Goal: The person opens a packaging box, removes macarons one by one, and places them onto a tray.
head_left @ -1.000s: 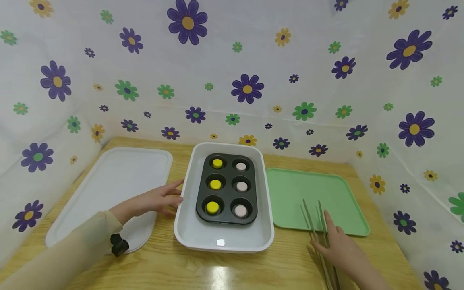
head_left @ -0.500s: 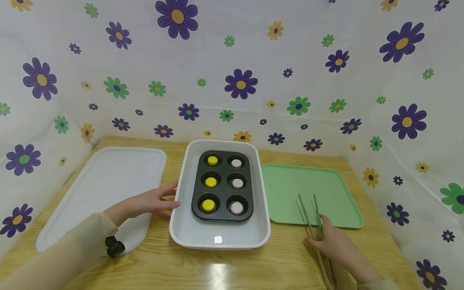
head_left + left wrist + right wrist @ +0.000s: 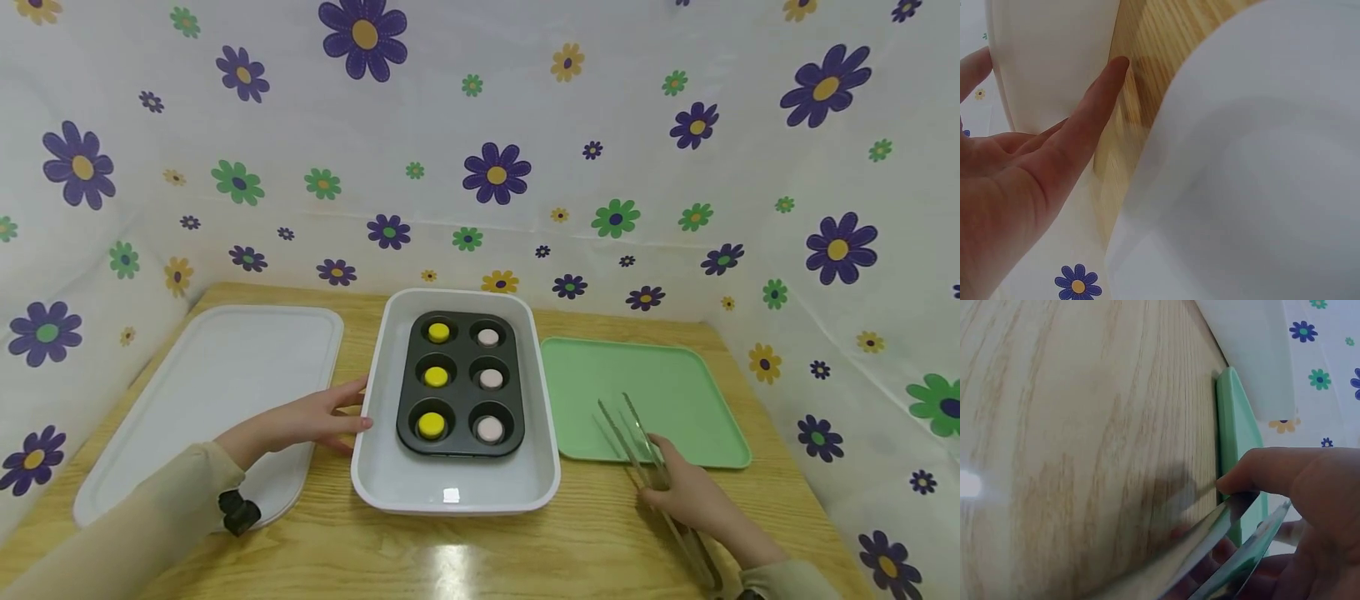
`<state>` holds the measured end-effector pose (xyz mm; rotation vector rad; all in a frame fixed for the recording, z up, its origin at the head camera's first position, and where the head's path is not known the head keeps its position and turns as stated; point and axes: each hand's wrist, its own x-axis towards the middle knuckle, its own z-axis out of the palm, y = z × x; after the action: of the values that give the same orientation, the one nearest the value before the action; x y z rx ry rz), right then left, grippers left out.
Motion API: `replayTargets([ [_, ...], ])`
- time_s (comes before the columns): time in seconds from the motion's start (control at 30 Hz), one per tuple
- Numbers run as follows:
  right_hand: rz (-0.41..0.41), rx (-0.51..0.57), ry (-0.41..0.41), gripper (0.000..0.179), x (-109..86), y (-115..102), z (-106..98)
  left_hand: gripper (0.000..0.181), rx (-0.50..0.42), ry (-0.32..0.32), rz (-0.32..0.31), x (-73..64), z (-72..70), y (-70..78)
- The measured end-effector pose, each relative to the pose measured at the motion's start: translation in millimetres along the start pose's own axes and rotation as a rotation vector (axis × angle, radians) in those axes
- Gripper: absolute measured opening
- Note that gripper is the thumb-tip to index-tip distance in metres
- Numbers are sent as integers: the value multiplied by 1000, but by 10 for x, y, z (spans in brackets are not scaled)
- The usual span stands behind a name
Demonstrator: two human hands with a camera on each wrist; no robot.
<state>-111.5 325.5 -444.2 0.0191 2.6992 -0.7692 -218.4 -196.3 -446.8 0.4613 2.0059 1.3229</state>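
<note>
My left hand point(image 3: 311, 419) touches the left wall of a white rectangular basin point(image 3: 495, 486), its fingers extended and its thumb at the rim in the head view. Inside the basin lies a dark muffin tin point(image 3: 462, 392). Yellow discs point(image 3: 431, 426) fill its left column of cups, one to a cup, and pale pink discs point(image 3: 490, 429) its right column. On the right, my right hand point(image 3: 690, 496) holds metal tongs point(image 3: 1210, 534), thumb on one arm and fingers round the other. The tong tips are apart, over the near left part of a green tray point(image 3: 675, 392), with nothing between them.
At the left, under my left forearm, lies a white tray point(image 3: 247, 358). The green tray sits close beside the basin's right wall. A white flowered cloth point(image 3: 420, 108) encloses the back and sides of the wooden table point(image 3: 360, 550).
The right hand has closed more round the tongs, and their tips have swung left and come closer together. The head view has shifted slightly. The left hand stays at the basin.
</note>
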Motion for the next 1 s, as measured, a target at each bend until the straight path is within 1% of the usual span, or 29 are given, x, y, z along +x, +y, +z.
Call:
replayTargets([
  [0.17,-122,15,-38,80,33,-34,-49,84,5,5,1,-3,3,1],
  [0.27,-190,47,-87,79,64,-84,-102,85,11,7,-3,-7,5,-1],
  [0.37,-232,92,-130,76,94,-152,-178,85,13,10,-7,-7,8,-2],
  [0.57,-279,226,-208,76,149,-297,-356,85,8,11,-4,12,5,-20],
  [0.7,-337,303,-293,76,211,-412,-463,85,1,14,-5,9,-2,-29],
  [0.83,-379,306,-378,75,279,-567,-556,84,-4,18,-11,2,7,-24],
  [1.0,-400,263,-427,73,363,-765,-632,84,-4,14,-4,1,33,8],
])
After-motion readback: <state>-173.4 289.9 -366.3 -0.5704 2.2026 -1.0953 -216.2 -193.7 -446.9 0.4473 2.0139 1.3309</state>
